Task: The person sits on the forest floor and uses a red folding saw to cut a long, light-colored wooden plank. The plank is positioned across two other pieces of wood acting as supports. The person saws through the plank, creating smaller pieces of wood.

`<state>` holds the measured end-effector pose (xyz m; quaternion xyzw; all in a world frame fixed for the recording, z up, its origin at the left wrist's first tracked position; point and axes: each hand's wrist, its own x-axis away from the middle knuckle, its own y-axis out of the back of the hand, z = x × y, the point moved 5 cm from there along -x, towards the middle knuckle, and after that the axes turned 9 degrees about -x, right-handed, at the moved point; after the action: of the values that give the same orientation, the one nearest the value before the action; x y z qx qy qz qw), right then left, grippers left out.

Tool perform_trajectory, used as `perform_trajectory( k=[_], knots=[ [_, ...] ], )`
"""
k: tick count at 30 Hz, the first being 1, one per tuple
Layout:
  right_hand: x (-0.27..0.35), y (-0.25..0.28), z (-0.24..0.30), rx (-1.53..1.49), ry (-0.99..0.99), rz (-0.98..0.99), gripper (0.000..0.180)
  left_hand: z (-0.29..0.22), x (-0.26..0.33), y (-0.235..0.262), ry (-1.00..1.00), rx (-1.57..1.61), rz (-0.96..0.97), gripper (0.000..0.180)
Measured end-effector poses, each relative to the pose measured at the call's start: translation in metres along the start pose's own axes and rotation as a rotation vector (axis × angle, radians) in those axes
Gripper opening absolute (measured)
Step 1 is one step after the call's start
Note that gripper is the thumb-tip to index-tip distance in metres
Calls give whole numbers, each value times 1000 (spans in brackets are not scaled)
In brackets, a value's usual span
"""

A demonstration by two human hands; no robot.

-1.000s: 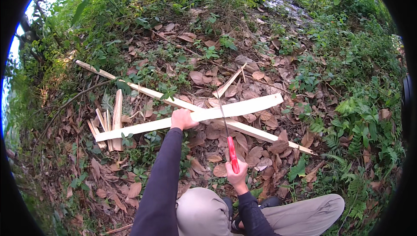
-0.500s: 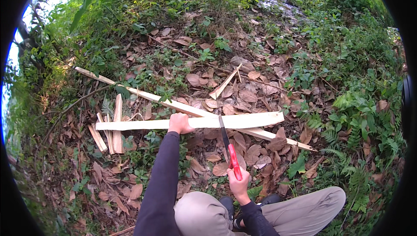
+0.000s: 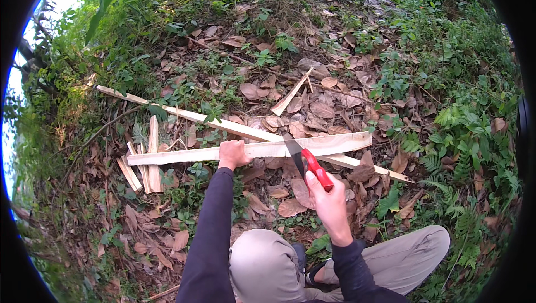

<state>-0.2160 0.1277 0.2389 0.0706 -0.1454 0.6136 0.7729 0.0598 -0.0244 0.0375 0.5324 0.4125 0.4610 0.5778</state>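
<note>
A pale wooden plank (image 3: 329, 144) lies crosswise in front of me, resting over a longer, thinner strip of wood (image 3: 195, 116) that runs slantwise beneath it. My left hand (image 3: 233, 154) is closed round the plank left of its middle. In my right hand (image 3: 326, 200) is a handsaw (image 3: 316, 170) with a red handle and a dark blade. Its blade lies across the plank to the right of my left hand, tip toward the far edge. The blade hides the exact spot where it meets the wood.
Several short wood pieces (image 3: 153, 155) lie by the plank's left end. A split wedge of wood (image 3: 290, 95) rests on dry leaves (image 3: 321, 109) beyond the plank. Green ferns and plants (image 3: 446, 191) grow at the right. My bent knees (image 3: 268, 253) are close below the plank.
My right hand has pushed the saw forward, away from me, and its handle is now much nearer the plank. The plank's right end sits slightly farther away. My left hand keeps its grip.
</note>
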Motion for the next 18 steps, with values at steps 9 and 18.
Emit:
perform_trajectory(
  k=[9, 18],
  knots=[
    [-29, -1, 47, -233, -192, 251, 28, -7, 5, -1, -22, 68, -417, 24],
    [-44, 55, 232, -320, 54, 378, 31, -10, 2, 0, -19, 126, -395, 24]
  ],
)
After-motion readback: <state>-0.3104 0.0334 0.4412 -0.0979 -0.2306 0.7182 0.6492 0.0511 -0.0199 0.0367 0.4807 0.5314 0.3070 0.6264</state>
